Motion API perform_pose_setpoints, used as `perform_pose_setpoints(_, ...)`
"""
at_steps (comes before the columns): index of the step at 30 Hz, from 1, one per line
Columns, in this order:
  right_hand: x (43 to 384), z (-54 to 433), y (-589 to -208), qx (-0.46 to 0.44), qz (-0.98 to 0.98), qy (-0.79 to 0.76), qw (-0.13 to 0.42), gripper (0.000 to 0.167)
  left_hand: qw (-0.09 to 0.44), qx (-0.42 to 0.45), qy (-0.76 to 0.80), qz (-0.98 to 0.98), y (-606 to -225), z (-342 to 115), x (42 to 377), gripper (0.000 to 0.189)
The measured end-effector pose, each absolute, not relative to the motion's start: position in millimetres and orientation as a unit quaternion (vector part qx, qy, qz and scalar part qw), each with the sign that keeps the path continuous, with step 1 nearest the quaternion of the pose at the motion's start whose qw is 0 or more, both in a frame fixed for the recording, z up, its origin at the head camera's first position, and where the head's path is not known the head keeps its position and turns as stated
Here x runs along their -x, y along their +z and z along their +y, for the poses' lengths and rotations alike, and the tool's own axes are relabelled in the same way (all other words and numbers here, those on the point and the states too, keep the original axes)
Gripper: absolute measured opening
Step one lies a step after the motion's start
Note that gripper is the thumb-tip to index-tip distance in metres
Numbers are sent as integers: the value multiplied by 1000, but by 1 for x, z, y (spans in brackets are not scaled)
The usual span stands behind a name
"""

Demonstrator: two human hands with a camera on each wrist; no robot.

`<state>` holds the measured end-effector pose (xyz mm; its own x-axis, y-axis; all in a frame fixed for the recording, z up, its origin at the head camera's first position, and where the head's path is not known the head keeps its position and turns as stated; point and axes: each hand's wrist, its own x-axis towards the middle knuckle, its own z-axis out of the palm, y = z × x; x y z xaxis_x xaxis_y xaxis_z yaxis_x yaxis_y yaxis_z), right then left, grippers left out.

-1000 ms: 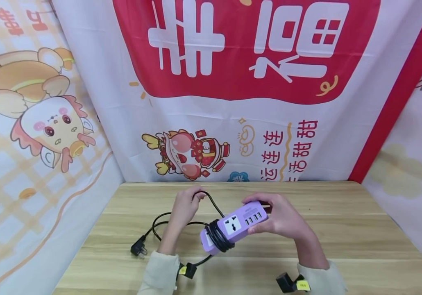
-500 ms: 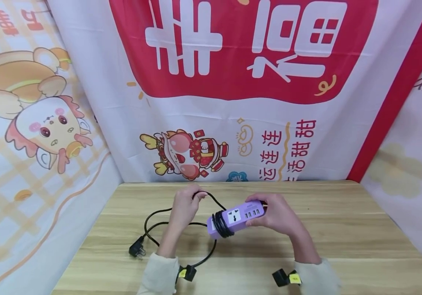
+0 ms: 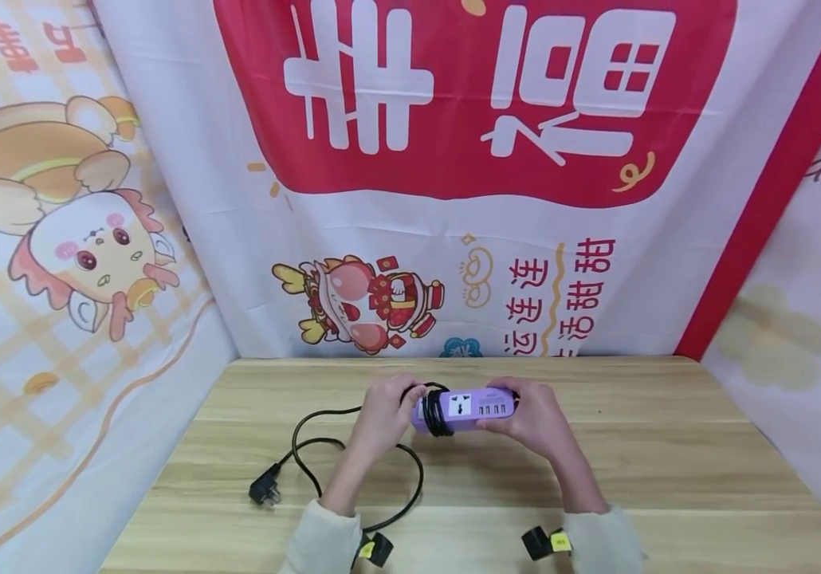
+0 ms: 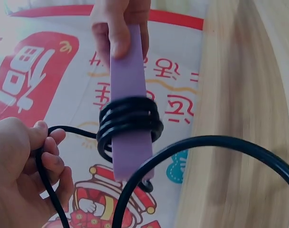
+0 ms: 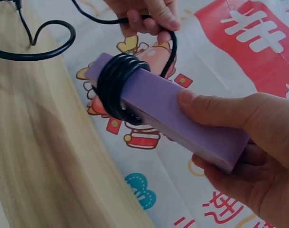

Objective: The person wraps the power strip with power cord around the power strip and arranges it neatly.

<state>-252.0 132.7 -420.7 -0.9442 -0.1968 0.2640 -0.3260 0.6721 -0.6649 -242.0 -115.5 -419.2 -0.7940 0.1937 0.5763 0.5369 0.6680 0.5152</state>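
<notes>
A purple power strip [image 3: 482,405] with a white socket and several USB ports is held up over the table. My right hand [image 3: 534,418] grips its right end, thumb on one long side and fingers on the other, as the right wrist view shows. Black cord [image 5: 116,88] is wound in several turns around the strip's other end. My left hand [image 3: 385,410] pinches the cord [image 4: 70,128] between thumb and fingers, just beside those turns. The loose cord loops down past my left forearm to a black plug [image 3: 265,486] lying on the table.
The wooden table [image 3: 640,462] runs back to a white and red printed cloth [image 3: 410,215] hanging behind it. Another printed cloth [image 3: 95,263] hangs along the left, with a pale one [image 3: 783,319] at the right. Each wrist wears a small black camera.
My left hand has moved right, close to the wound cord, still pinching it. The power strip has turned from slanted to nearly level, and my right hand has shifted slightly with it.
</notes>
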Motion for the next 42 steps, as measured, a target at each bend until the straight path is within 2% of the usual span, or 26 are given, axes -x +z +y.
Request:
perform_pose_setpoints(13,256,133,-434,-98,-884,422,173,64,216,245,-348,-879,-425,-94,231,22)
perform_pose_setpoints(24,260,131,-430,-89,-881,428,179,66,212,254,-322,-887,-421,-91,227,22)
perform_pose_setpoints(31,261,138,-431,-44,-864,472,171,66,140,281,-326,-892,-418,-89,228,23)
perform_pose_setpoints(36,261,141,-427,-9,-844,510,163,65,67,267,-387,-880,-420,-87,229,20)
perform_pose_setpoints(42,260,145,-419,43,-822,549,145,63,17,258,-391,-884,-424,-88,230,19)
